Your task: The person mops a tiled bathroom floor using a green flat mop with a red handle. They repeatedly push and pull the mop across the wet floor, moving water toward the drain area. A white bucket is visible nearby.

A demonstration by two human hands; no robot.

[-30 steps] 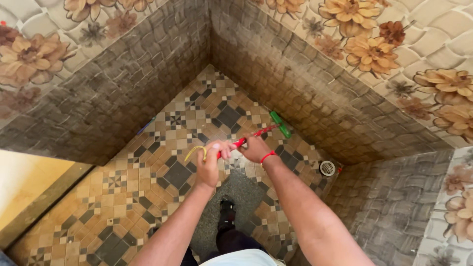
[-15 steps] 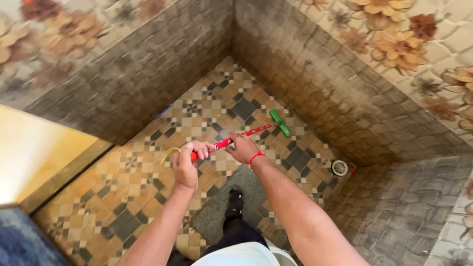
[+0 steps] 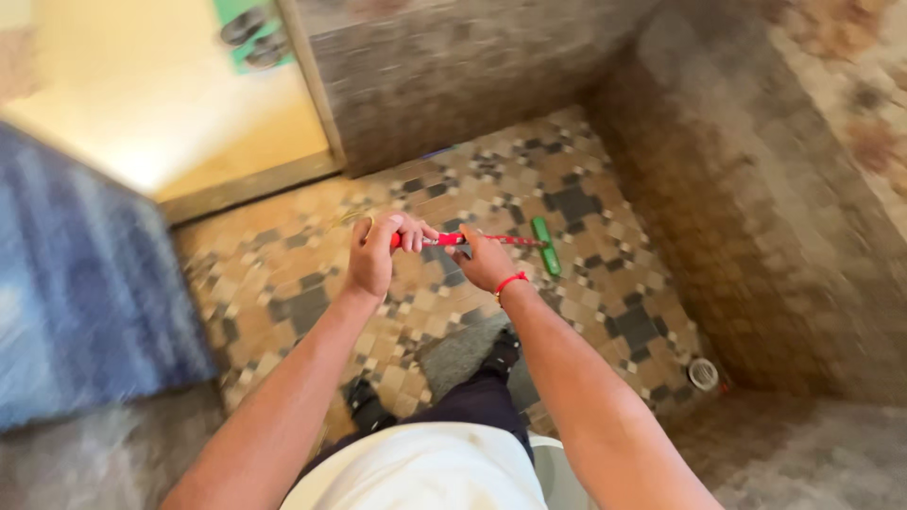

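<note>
left hand (image 3: 371, 257) is clenched round the top end of a red stick (image 3: 453, 240), right hand (image 3: 485, 261) grips it further down, green wiper head (image 3: 544, 246) sitting on the patterned tile floor (image 3: 274, 274); looks light and stiff, best held two-handed near the top like this

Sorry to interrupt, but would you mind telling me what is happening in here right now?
A person stands on a patterned tile floor and grips a red long handle with both hands. The left hand holds the near end and the right hand sits further along. The green head rests on the tiles near the wall corner.
</note>
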